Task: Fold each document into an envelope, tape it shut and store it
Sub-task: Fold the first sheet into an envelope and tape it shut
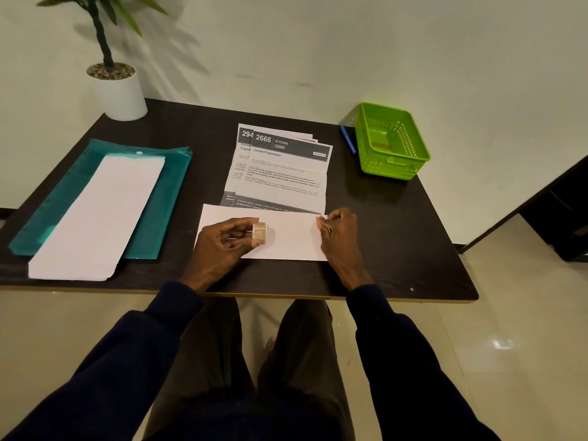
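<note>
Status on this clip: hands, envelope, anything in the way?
Left hand grips tape roll over the envelope. Right hand pinches what looks like the tape end near its right edge. Printed sheets lie just behind, nothing blocking.

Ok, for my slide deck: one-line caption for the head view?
Left hand holds a tape roll over the white envelope; right hand pinches at its right end.
</note>
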